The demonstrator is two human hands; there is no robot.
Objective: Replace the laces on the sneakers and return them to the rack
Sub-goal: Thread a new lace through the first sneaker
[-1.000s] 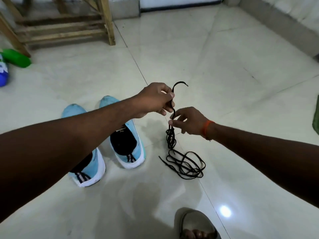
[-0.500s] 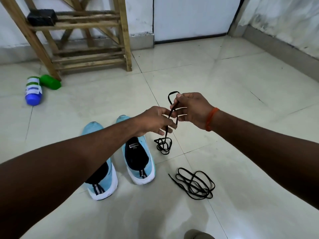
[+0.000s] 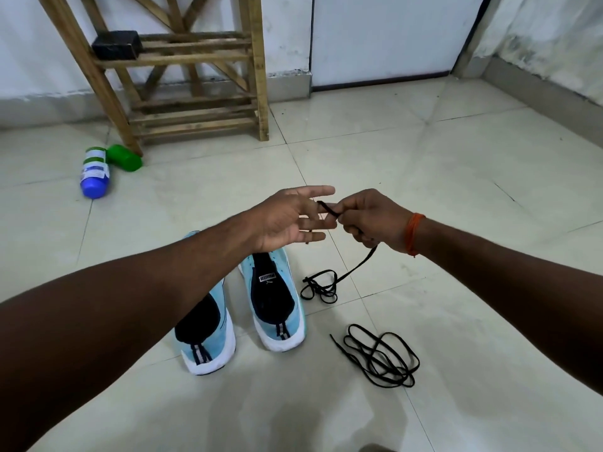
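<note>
Above the 2 blue sneakers (image 3: 275, 300) on the floor (image 3: 456, 190), my left hand (image 3: 287, 220) has just let go of the black lace (image 3: 355, 267), fingers spread; my right hand (image 3: 372, 216) pinches its end, the rest trailing to a coil beside the sneakers. I judge 1 lace ready to thread; the other lace (image 3: 381, 357) lies apart, with open tile toward the rack (image 3: 195, 115).

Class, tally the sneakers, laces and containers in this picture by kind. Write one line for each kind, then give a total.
Sneakers: 2, the near sneaker and the far sneaker.
Laces: 2, the held lace in the right hand and the floor lace.
Containers: 2, the blue container and the green container.
Total: 6.
</note>
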